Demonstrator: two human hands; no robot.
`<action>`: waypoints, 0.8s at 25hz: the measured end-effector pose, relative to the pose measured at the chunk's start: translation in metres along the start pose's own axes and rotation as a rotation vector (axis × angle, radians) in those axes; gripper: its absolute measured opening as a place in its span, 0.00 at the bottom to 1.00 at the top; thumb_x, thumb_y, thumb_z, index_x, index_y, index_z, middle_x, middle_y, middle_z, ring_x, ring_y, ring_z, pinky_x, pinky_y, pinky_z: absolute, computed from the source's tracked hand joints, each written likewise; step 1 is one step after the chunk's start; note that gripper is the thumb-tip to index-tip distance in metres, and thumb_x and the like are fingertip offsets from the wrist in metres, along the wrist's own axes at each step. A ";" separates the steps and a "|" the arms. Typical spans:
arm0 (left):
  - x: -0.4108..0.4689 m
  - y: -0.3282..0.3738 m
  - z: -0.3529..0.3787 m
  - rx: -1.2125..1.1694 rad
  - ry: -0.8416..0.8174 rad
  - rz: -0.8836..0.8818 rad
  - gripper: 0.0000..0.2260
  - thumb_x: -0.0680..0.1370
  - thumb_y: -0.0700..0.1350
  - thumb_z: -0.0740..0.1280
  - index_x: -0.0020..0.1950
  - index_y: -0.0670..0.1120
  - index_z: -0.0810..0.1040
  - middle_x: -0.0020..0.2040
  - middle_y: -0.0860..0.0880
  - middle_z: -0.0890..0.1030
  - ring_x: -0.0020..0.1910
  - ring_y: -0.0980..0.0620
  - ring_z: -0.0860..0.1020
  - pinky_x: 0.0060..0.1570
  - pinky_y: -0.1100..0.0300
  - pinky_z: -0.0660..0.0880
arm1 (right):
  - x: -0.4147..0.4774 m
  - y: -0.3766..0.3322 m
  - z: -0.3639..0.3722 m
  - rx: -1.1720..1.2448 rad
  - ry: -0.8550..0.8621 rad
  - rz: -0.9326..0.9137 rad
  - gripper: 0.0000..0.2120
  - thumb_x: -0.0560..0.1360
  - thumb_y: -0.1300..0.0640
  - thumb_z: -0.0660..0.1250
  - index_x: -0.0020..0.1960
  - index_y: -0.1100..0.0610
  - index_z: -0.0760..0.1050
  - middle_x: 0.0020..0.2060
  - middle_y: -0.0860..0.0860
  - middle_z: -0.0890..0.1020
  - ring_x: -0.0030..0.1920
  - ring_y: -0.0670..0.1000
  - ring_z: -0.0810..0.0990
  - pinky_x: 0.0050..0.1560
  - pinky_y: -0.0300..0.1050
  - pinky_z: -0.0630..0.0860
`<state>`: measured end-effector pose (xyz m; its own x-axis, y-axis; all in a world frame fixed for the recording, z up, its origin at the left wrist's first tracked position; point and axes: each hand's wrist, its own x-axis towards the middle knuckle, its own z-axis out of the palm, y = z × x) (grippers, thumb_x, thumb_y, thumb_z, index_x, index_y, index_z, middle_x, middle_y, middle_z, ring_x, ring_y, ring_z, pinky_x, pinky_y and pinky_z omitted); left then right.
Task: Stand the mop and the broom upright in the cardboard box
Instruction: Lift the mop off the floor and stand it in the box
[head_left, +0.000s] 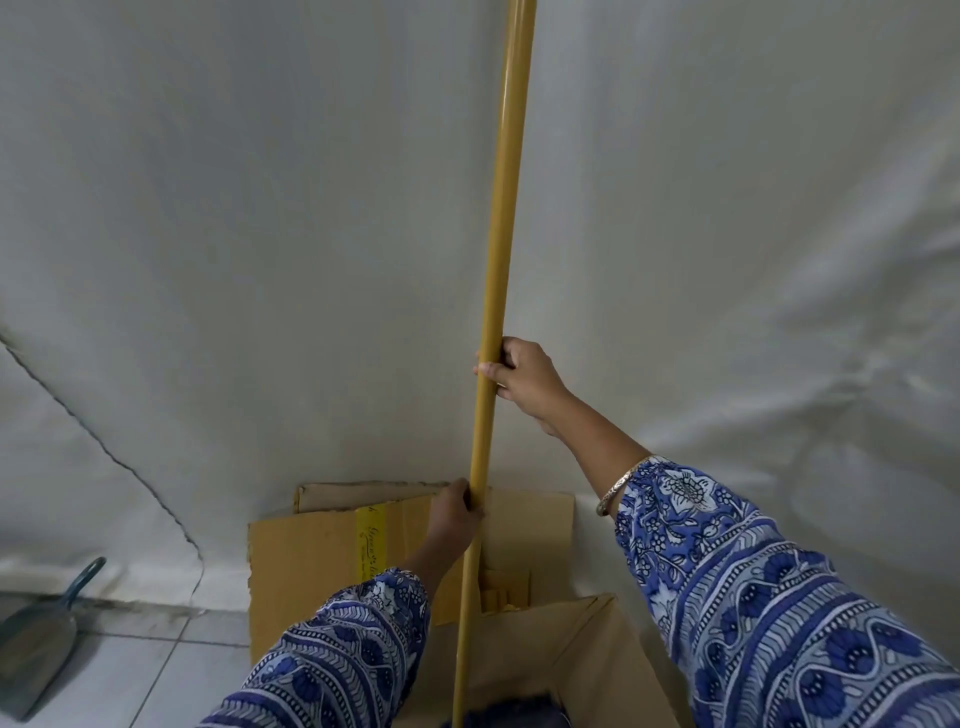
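A long yellow handle (501, 218) stands nearly upright in front of me, running from the top edge of the view down into the open cardboard box (317, 561). Its lower end meets something dark blue (498, 716) at the bottom edge; whether that is the mop or the broom head is not clear. My right hand (522, 379) is wrapped around the handle at mid height. Lower down, my left hand (457, 512) grips the same handle just above the box flaps. Only one handle is in view.
A white cloth backdrop (234, 260) hangs right behind the box. A dark teal dustpan (39, 639) leans at the lower left on the pale tiled floor (171, 675). The box's near flap (597, 660) slants up at the lower right.
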<state>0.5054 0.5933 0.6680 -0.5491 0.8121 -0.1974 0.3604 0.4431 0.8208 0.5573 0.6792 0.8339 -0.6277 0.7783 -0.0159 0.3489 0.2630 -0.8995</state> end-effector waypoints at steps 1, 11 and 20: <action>0.004 0.001 0.000 0.004 -0.001 -0.004 0.04 0.75 0.36 0.64 0.50 0.39 0.73 0.45 0.45 0.74 0.44 0.50 0.73 0.44 0.59 0.70 | 0.005 0.001 -0.001 0.005 -0.004 0.004 0.12 0.75 0.63 0.63 0.58 0.64 0.73 0.57 0.62 0.80 0.58 0.59 0.78 0.61 0.56 0.76; 0.025 0.009 0.001 0.056 -0.002 -0.046 0.09 0.77 0.37 0.61 0.57 0.37 0.73 0.45 0.46 0.73 0.43 0.50 0.72 0.42 0.60 0.70 | 0.038 0.010 -0.003 0.014 -0.001 0.027 0.12 0.73 0.62 0.65 0.56 0.64 0.75 0.55 0.64 0.80 0.58 0.60 0.79 0.62 0.59 0.75; 0.034 0.015 0.007 0.077 0.004 -0.041 0.10 0.77 0.37 0.61 0.57 0.36 0.73 0.45 0.45 0.73 0.43 0.50 0.72 0.44 0.60 0.70 | 0.052 0.013 -0.012 0.004 -0.012 0.056 0.12 0.73 0.62 0.65 0.56 0.63 0.75 0.56 0.63 0.80 0.58 0.60 0.78 0.62 0.59 0.74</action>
<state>0.4973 0.6300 0.6701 -0.5673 0.7912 -0.2283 0.3943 0.5044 0.7682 0.5372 0.7299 0.8262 -0.6156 0.7848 -0.0713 0.3810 0.2172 -0.8987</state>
